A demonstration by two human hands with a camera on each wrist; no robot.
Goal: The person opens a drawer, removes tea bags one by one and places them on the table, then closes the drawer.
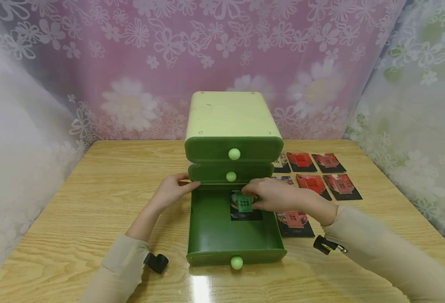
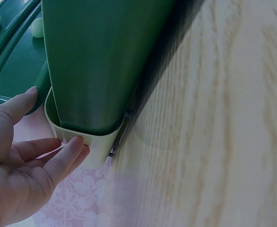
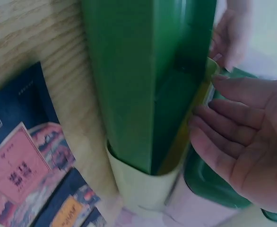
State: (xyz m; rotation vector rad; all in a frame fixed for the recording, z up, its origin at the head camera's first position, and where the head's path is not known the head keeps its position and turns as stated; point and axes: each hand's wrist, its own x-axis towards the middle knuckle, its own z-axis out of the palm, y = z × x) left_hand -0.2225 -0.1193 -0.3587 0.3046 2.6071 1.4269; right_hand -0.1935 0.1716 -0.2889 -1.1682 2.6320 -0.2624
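Note:
A small cabinet (image 1: 230,113) with a cream casing and three green drawers stands on the table. Its bottom drawer (image 1: 216,233) is pulled out, and inside lies a dark packet with a green label (image 1: 245,203). My right hand (image 1: 273,194) reaches over the drawer from the right, fingertips by the packet's right edge. In the right wrist view its fingers are loosely bent, and no packet shows between them. On the cabinet's left side, my left hand (image 1: 170,191) touches the casing with its fingers (image 2: 65,158). Its thumb rests by the middle drawer front (image 1: 211,173).
Several seasoning packets with red or mixed labels lie right of the cabinet, among them a red-labelled packet (image 1: 296,223) close beside the open drawer. Round pale knobs stick out from the drawer fronts. A floral curtain (image 1: 139,63) hangs behind the wooden table (image 1: 93,219).

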